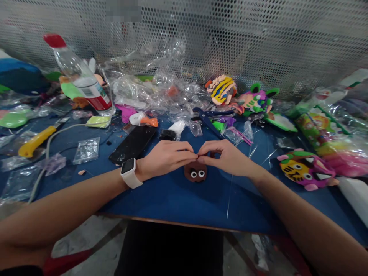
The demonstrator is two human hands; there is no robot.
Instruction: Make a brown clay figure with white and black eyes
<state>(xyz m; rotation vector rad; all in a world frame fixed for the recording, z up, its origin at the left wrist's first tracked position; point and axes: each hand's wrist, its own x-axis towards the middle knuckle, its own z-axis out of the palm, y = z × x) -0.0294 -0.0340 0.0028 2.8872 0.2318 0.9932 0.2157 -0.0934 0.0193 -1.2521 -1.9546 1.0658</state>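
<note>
A round brown modelling-clay face [192,172] with two googly eyes lies flat on the blue table near its front edge. My left hand [169,155], with a white smartwatch [130,173] on the wrist, meets my right hand [225,155] at the fingertips, right over the face's upper rim. Both hands are pinched closed. Whatever sits between the fingertips is tiny and mostly covered; a speck of reddish brown shows there. Whether the fingers touch the face's rim I cannot tell. Behind my left hand lies a black phone [132,143].
A yellow utility knife [38,142] and a white cable [47,153] lie left. Behind stand a red-capped bottle [83,80], crumpled plastic bags [155,86] and blue pliers [211,119]. A colourful clay mask [306,170] is at right. A perforated metal panel [230,34] backs the table.
</note>
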